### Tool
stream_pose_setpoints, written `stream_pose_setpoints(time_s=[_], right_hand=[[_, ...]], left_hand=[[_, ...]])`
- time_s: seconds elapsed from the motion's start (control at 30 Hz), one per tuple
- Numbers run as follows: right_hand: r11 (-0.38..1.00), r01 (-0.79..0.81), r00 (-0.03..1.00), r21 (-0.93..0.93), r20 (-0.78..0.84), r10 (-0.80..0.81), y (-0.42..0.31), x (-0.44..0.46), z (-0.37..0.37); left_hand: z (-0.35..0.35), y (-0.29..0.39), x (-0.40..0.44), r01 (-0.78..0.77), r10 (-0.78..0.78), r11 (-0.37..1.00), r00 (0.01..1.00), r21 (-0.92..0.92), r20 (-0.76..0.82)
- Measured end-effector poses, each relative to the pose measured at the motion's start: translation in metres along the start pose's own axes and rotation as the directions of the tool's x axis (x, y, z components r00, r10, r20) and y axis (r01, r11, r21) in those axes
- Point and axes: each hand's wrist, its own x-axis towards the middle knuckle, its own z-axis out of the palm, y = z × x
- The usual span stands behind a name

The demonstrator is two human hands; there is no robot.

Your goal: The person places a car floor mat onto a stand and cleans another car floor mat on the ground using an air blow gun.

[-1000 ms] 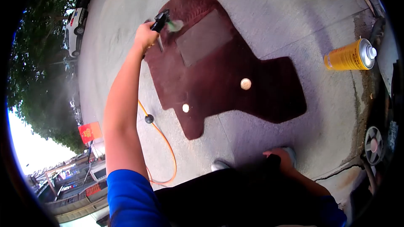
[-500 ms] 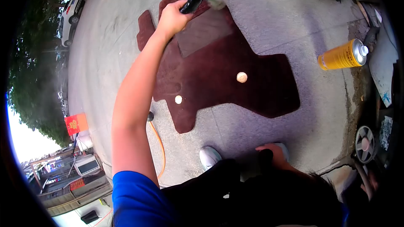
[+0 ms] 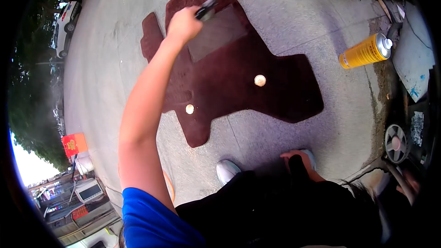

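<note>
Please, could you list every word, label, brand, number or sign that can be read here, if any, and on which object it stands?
No text can be read with certainty.
Yellow can: dark lettering, too small.
Red-orange sign: yellow marking, too blurred.
Dark red mat: no lettering visible.

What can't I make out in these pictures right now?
All in the head view:
Black tool: blurred, and partly covered by the left hand.
Mat: part hidden behind the left arm.
Right hand: partly hidden behind something black.
Hose: mostly hidden behind that arm.
Yellow can: writing too small to read.
</note>
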Motion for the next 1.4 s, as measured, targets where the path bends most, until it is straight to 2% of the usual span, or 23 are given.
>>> stream_pose_setpoints(time_s=[0.07,0.17,0.23,0.27,0.3,0.33,0.4,0.47,0.53,0.6,0.67,0.7,0.73,0.8,0.87,0.93,1.0,1.07,1.1,1.13,1.23,1.37,1.4], right_hand=[[0.996,-0.056,0.998,0.069,-0.017,0.057,0.005,-0.001,0.004],[1.0,-0.004,0.999,0.017,-0.037,0.004,0.018,-0.001,0.006],[1.0,0.008,0.999,-0.01,-0.047,-0.009,0.013,-0.001,0.004],[0.999,0.021,0.998,-0.032,-0.054,-0.022,0.012,-0.001,0.005],[0.999,0.022,0.998,-0.024,-0.065,-0.024,0.012,-0.001,0.006],[0.994,-0.064,0.997,0.083,-0.034,0.067,0.013,-0.002,0.007],[0.97,-0.156,0.988,0.186,0.013,0.157,0.015,-0.004,0.01],[0.935,0.16,0.981,-0.316,-0.056,-0.187,0.021,-0.002,0.013],[0.925,0.166,0.978,-0.341,-0.066,-0.199,0.013,0.001,0.014],[0.914,0.171,0.975,-0.367,-0.069,-0.21,0.01,0.001,0.011],[0.993,-0.059,0.998,0.104,0.023,0.056,0.011,-0.001,0.004],[0.993,-0.058,0.998,0.103,0.014,0.057,0.008,0.001,0.003],[1.0,0.019,0.999,0.0,-0.042,-0.019,0.004,0.002,0.003],[0.992,0.083,0.991,-0.099,-0.094,-0.093,0.003,0.001,0.005],[0.988,0.114,0.986,-0.101,-0.107,-0.125,0.007,0.001,0.007],[0.977,0.148,0.981,-0.155,-0.1,-0.165,0.005,0.001,0.008],[0.962,0.176,0.976,-0.21,-0.092,-0.199,0.002,0.0,0.008],[0.953,0.21,0.97,-0.218,-0.073,-0.23,-0.001,0.001,0.006],[0.953,0.21,0.97,-0.219,-0.072,-0.23,0.0,0.001,0.007],[0.956,0.198,0.972,-0.219,-0.086,-0.221,0.001,0.001,0.009],[0.981,0.114,0.988,-0.154,-0.083,-0.128,0.006,0.002,0.007],[1.0,-0.012,0.997,0.001,-0.077,0.012,0.004,0.001,0.007],[1.0,-0.012,0.997,0.002,-0.079,0.012,0.005,-0.001,0.01]], left_hand=[[0.005,0.03,0.002,-0.117,0.113,0.986,0.993,-0.121,-0.042],[0.003,0.05,0.002,-0.107,0.105,0.953,0.994,-0.282,-0.021],[-0.002,0.038,0.007,-0.042,0.053,0.987,0.996,-0.153,0.069],[-0.003,0.028,0.01,0.02,-0.009,0.99,0.997,-0.137,0.079],[-0.004,0.018,0.012,0.036,-0.036,0.999,0.999,0.002,0.039],[-0.005,0.013,0.012,0.061,-0.061,0.988,0.998,0.139,-0.006],[-0.006,0.01,0.007,0.016,-0.015,0.987,1.0,0.163,-0.009],[-0.005,0.014,0.003,-0.026,0.03,0.983,0.999,0.18,-0.017],[-0.015,0.039,-0.01,0.057,-0.01,0.957,0.986,-0.285,0.166],[-0.019,0.043,-0.013,0.115,-0.02,0.93,0.964,-0.348,0.264],[-0.008,0.033,-0.004,0.065,-0.047,0.984,0.992,-0.163,0.115],[-0.004,0.031,-0.005,-0.003,0.004,1.0,0.998,0.031,-0.056],[-0.003,0.028,-0.003,-0.009,0.011,1.0,0.998,0.029,-0.056],[-0.002,0.027,-0.009,0.0,-0.003,0.988,1.0,0.156,0.02],[-0.006,0.034,-0.021,-0.033,0.033,0.995,0.999,0.096,0.001],[-0.026,0.056,-0.038,0.16,-0.065,0.951,0.94,-0.264,0.336],[-0.023,0.054,-0.04,0.211,-0.112,0.943,0.93,-0.257,0.351],[-0.01,0.034,-0.035,-0.014,0.014,0.999,1.0,-0.035,0.001],[-0.011,0.036,-0.037,-0.034,0.038,0.996,0.998,0.085,-0.046],[-0.013,0.036,-0.041,-0.03,0.035,0.996,0.998,0.083,-0.049],[-0.022,0.045,-0.062,0.061,0.023,0.939,0.97,-0.337,0.24],[-0.01,0.033,-0.059,0.01,0.058,0.945,0.978,-0.326,0.199],[-0.005,0.029,-0.054,-0.174,0.174,0.97,0.985,-0.171,-0.012]])
